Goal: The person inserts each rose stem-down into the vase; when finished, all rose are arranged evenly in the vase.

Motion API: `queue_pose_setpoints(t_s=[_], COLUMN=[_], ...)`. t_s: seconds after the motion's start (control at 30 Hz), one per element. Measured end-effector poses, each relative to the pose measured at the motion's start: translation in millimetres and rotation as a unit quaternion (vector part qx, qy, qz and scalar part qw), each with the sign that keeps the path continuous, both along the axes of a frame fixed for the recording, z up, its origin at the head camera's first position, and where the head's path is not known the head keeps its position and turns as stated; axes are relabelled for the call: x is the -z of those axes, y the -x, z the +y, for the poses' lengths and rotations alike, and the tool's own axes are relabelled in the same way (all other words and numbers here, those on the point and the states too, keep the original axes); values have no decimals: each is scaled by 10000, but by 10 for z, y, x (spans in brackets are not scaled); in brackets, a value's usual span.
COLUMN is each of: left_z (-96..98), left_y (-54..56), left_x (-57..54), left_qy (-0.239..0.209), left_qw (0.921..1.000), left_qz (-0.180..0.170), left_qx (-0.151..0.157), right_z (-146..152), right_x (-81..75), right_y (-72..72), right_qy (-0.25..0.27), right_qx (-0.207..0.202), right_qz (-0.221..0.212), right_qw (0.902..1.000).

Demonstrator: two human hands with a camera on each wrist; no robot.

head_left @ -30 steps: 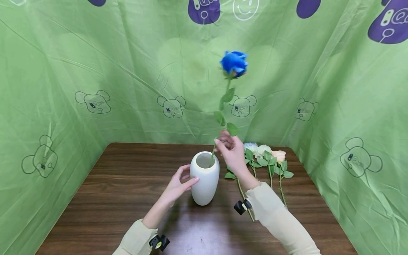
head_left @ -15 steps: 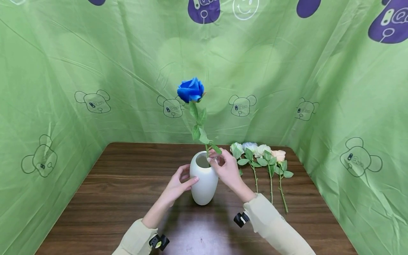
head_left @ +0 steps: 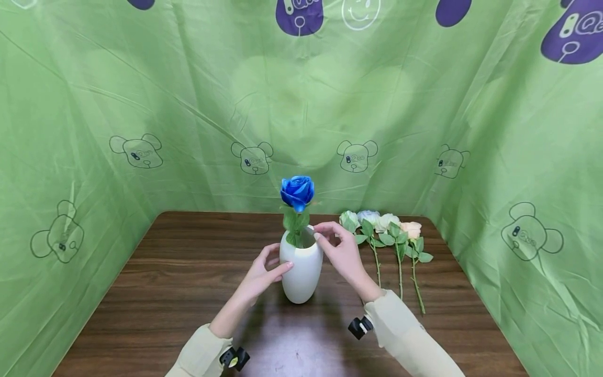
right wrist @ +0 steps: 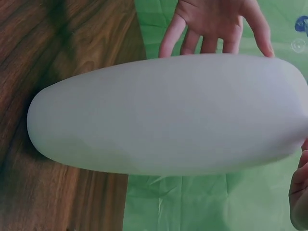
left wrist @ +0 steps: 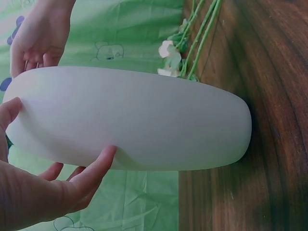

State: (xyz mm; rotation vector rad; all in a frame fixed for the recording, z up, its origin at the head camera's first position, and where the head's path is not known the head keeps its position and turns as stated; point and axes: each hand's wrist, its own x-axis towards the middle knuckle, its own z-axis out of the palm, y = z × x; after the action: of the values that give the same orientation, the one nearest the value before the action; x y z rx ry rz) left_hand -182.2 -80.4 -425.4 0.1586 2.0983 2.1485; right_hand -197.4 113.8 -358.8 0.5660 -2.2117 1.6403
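Observation:
A blue rose (head_left: 297,193) stands upright in the white vase (head_left: 301,277), its bloom above the rim and its lower leaves inside the mouth. My left hand (head_left: 264,274) holds the vase by its left side, thumb on the front and the other fingers behind. The left wrist view shows these fingertips against the vase wall (left wrist: 134,120). At the right of the rim is my right hand (head_left: 341,254), thumb and forefinger bent and close together, with no stem between them. The vase hides part of this hand (right wrist: 299,192) in the right wrist view.
To the right on the brown wooden table (head_left: 188,256) lie several pale roses, among them a peach rose (head_left: 411,230) and a white rose (head_left: 387,222), stems toward the front. A green printed cloth (head_left: 198,178) surrounds the table's back and sides.
The blue rose has moved left over the vase and down into it, its bloom now far lower. My right hand has come down to the rim and let the stem go. My left hand stays put.

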Motion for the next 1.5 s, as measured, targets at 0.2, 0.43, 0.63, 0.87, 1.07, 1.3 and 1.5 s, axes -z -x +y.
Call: queue_pose_setpoints(t_s=[0.2, 0.43, 0.63, 0.87, 1.07, 1.3, 1.5], left_z=[0, -4, -9, -7, -3, -5, -3], left_y=[7, 12, 0, -1, 11, 11, 8], left_x=[14, 26, 12, 9, 29, 32, 27], left_qy=[-2, 26, 69, 38, -27, -12, 30], left_qw=[10000, 10000, 10000, 10000, 10000, 10000, 10000], left_qz=[31, 27, 46, 51, 10, 14, -8], left_qx=[-14, -9, 24, 45, -10, -28, -47], right_z=[202, 528, 772, 898, 924, 891, 863], right_x=[135, 552, 1087, 1509, 1763, 1879, 1897], right_y=[91, 272, 471, 519, 512, 507, 517], right_qy=[346, 354, 54, -323, -674, -987, -1273], right_qx=[413, 869, 1355, 1694, 1889, 1919, 1971], right_qz=[-142, -520, -1228, -1609, -1880, -1955, -1965], right_qw=[9984, 9942, 9831, 9718, 9615, 9567, 9520])
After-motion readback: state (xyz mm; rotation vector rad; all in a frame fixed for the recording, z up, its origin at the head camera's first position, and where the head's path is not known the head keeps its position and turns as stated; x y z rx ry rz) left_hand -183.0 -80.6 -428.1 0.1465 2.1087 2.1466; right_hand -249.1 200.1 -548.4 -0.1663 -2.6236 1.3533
